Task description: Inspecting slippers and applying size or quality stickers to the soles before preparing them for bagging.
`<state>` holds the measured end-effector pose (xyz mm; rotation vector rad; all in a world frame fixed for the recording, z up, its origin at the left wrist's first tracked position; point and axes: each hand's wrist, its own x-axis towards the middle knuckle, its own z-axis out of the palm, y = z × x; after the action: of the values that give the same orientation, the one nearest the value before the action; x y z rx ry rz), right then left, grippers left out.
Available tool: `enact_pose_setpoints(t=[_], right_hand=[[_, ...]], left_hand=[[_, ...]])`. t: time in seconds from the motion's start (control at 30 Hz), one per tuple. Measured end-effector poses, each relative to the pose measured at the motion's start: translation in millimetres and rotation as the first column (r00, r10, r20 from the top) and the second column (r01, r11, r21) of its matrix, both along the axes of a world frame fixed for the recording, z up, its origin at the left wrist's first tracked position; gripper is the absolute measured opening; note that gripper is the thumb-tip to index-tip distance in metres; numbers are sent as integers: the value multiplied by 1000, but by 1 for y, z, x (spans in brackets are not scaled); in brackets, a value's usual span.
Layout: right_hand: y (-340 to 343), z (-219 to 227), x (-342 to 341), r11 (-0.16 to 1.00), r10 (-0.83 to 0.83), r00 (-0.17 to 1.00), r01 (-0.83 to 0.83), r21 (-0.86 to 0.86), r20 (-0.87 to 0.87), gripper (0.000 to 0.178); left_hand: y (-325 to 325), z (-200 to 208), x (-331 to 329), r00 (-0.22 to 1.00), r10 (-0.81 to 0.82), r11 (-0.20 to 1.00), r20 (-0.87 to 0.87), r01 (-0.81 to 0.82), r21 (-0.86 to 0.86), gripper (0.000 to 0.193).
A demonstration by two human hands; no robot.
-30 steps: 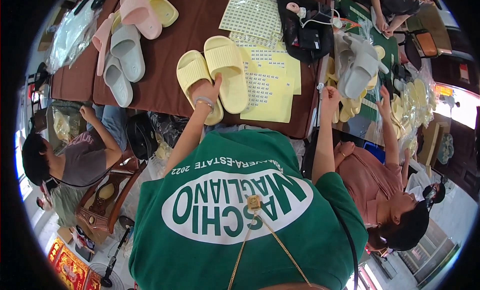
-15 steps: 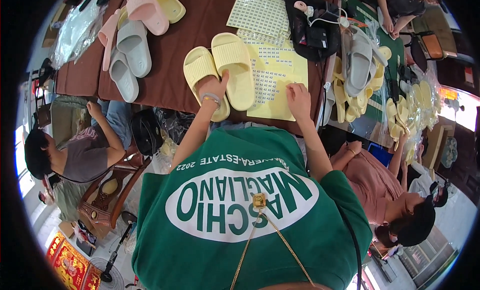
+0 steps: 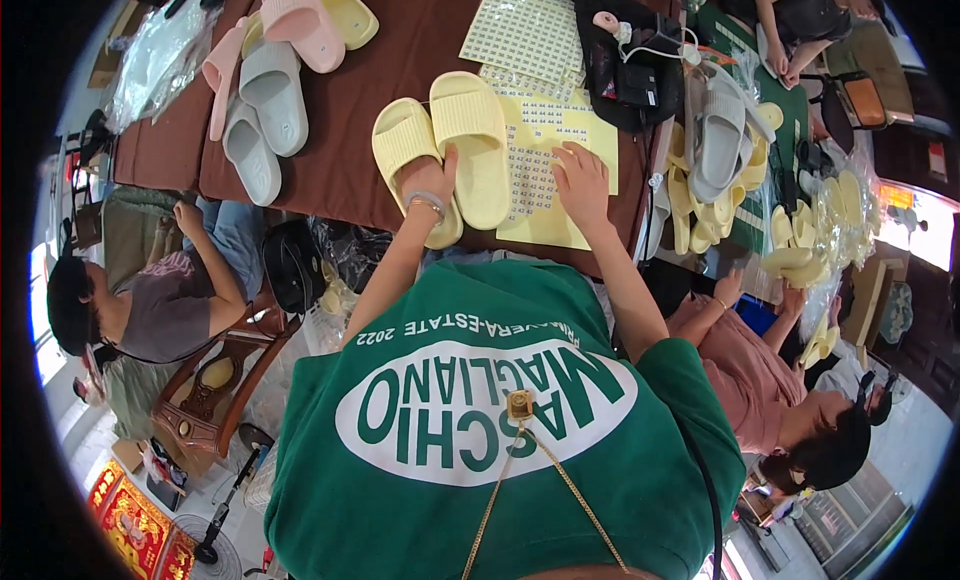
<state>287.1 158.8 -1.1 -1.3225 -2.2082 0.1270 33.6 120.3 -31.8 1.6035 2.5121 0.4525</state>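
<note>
My left hand (image 3: 428, 183) grips a pair of pale yellow slide slippers at the table's near edge. Its fingers reach into the left slipper (image 3: 402, 130), so they are partly hidden, and the thumb lies against the right slipper (image 3: 470, 145). Just to the right is a yellow sheet of small printed stickers (image 3: 535, 175), with many of its stickers gone. My right hand (image 3: 582, 183) rests over the sheet's right side, fingers bent and apart, fingertips at its surface. Whether a sticker clings to a fingertip is too small to tell.
Grey slippers (image 3: 270, 90) and pink slippers (image 3: 305, 25) lie at the far left of the brown table (image 3: 385, 40). More sticker sheets (image 3: 525, 35) and a black bag (image 3: 630, 75) lie farther back. Yellow and grey slippers crowd the right-hand table, where a person in pink (image 3: 740, 365) sits.
My right hand has moved slightly left and away from me onto the sticker sheet, its fingers loosening from a pinch. My left hand and the slippers have hardly moved.
</note>
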Motion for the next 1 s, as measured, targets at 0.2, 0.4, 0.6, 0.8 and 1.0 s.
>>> enact_pose_setpoints(t=[0.2, 0.4, 0.6, 0.8, 1.0], right_hand=[[24, -18, -17, 980, -87, 996, 80, -183, -28, 13], [59, -17, -22, 988, 62, 997, -56, -143, 37, 8], [75, -14, -18, 973, 219, 965, -203, -112, 146, 10], [87, -10, -16, 930, 360, 906, -332, -155, 224, 6], [90, -7, -17, 901, 434, 840, -412, -138, 327, 7]], left_hand=[[4, 15, 1, 998, -8, 978, 67, 21, -207, 75], [3, 14, 0, 998, -6, 986, 64, 16, -166, 75], [3, 6, -1, 996, 3, 978, 90, 16, -207, 76], [5, 13, 1, 998, 9, 975, 59, 5, -224, 78], [4, 16, -1, 987, 37, 942, 158, 18, -334, 81]])
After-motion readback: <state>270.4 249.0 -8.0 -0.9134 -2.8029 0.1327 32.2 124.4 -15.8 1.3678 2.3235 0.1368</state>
